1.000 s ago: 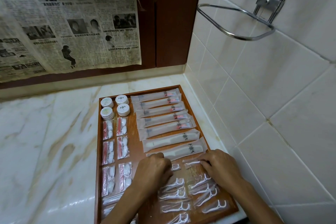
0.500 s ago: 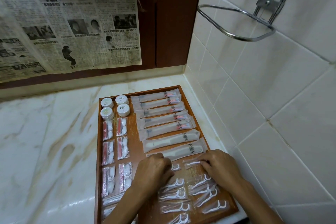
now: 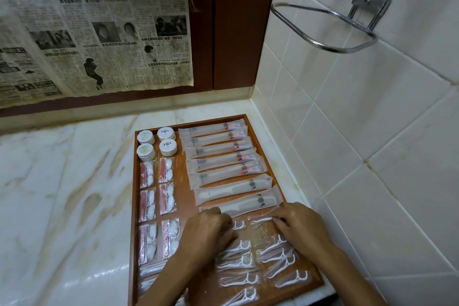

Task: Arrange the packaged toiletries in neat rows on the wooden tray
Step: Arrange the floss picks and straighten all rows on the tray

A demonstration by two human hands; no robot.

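both hands work at the near end of the wooden tray (image 3: 134, 206): the right hand (image 3: 301, 227) pinches a wrapped floss pick (image 3: 260, 219) by its end, likely to square it with its row, while the left hand (image 3: 208, 233) is curled over another pick (image 3: 239, 225), though whether it grips it i cannot tell. toothbrush packets (image 3: 223, 154) line the tray's far right, cotton packs (image 3: 156, 196) its left, small round tubs (image 3: 156, 143) its far left corner

1 head camera looks steeply down, close over the wooden tray (image 3: 134, 181) in a tiled corner.
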